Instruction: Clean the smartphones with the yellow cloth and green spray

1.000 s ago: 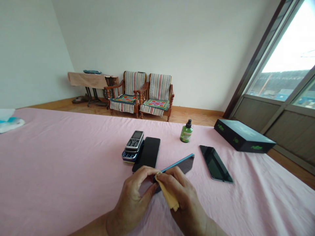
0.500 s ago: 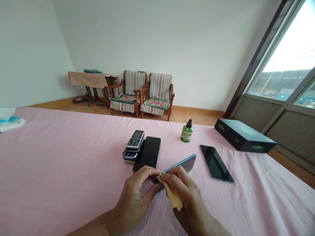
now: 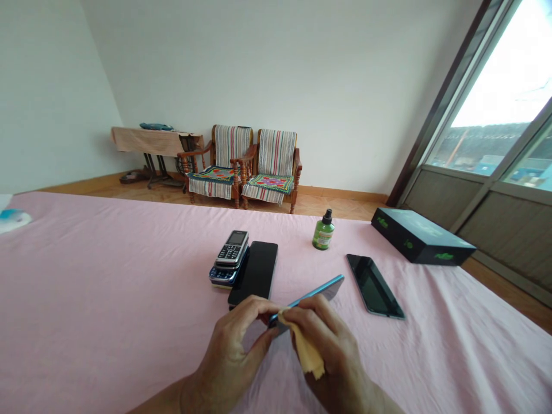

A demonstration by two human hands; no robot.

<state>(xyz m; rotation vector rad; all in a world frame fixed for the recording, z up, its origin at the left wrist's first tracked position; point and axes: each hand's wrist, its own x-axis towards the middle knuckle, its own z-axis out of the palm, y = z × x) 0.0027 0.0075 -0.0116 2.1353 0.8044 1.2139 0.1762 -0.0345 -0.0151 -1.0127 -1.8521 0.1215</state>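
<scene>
As left fingers (image 3: 248, 307) pinch a blue-edged phone (image 3: 321, 293), right fingers (image 3: 308, 316) press yellow cloth (image 3: 307, 351) onto it.

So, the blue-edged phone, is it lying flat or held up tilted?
Tilted: the left hand and right hand hold the blue-edged phone up off the pink cloth.

Hiding behind the left hand (image 3: 228, 353) and the right hand (image 3: 340, 356), the near end of the blue-edged smartphone (image 3: 321, 291); tucking under the right hand's fingers (image 3: 313, 322), the top of the yellow cloth (image 3: 307, 351). Running off the near edge, the left forearm (image 3: 159, 399); slipping past the left edge, a white-and-blue packet (image 3: 8, 219). Lying mostly covered, the lower keypad phone (image 3: 219, 277) beneath the upper keypad phone (image 3: 232, 248). Staying too small to read, the label on the green bottle (image 3: 323, 237).
</scene>
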